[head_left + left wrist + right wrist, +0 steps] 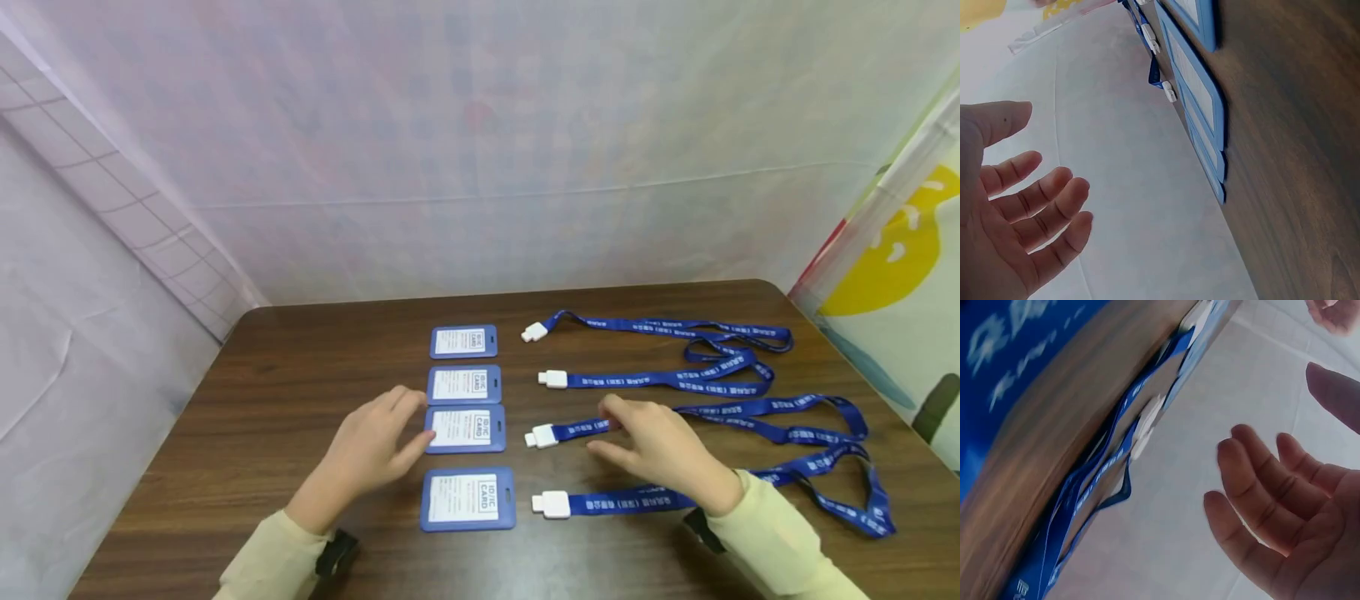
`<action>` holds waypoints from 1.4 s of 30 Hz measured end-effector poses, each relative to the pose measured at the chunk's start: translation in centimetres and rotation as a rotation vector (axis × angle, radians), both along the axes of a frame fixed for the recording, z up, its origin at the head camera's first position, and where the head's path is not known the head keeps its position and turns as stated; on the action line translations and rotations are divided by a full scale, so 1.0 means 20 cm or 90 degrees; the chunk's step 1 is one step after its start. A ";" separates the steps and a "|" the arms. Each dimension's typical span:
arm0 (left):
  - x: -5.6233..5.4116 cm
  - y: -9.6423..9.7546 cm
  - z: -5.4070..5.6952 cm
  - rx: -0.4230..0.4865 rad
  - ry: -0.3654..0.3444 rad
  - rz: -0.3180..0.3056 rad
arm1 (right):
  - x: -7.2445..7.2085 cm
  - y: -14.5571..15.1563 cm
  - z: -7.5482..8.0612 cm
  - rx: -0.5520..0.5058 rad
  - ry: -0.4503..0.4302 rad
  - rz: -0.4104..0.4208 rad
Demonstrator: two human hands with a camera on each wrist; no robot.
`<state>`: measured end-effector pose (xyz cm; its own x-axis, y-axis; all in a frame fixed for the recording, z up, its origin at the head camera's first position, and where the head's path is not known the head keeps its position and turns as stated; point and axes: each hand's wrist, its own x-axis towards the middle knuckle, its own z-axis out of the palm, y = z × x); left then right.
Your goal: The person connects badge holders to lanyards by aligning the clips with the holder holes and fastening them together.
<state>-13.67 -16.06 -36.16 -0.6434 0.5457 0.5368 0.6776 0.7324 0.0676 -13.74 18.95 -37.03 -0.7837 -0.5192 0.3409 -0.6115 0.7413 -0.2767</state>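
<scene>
Blue badge holders with white ID/IC inserts lie in a column; the nearest badge holder is set apart from the third one. My left hand hovers just left of that third holder, thumb and fingers apart and holding nothing. To the right lie blue lanyards with white clips, among them the front lanyard and the one behind it. Above these two is my right hand, loosely bent, with nothing in it. Both wrist views show relaxed fingers, the left hand and the right hand.
Farther back are two more badge holders, the middle one and the rearmost. Two more lanyards, a middle one and a rear one, lie beside them. The brown table meets a pale cloth backdrop.
</scene>
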 end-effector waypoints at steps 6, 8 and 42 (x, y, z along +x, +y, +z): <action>0.03 0.00 -0.01 0.024 0.009 -0.014 | 0.03 -0.05 0.00 0.002 -0.026 0.043; 0.03 0.00 -0.01 0.028 0.012 -0.020 | 0.04 -0.07 0.00 0.006 -0.019 0.054; 0.08 0.01 -0.02 0.006 -0.013 -0.097 | 0.10 -0.28 -0.12 0.148 -0.013 0.187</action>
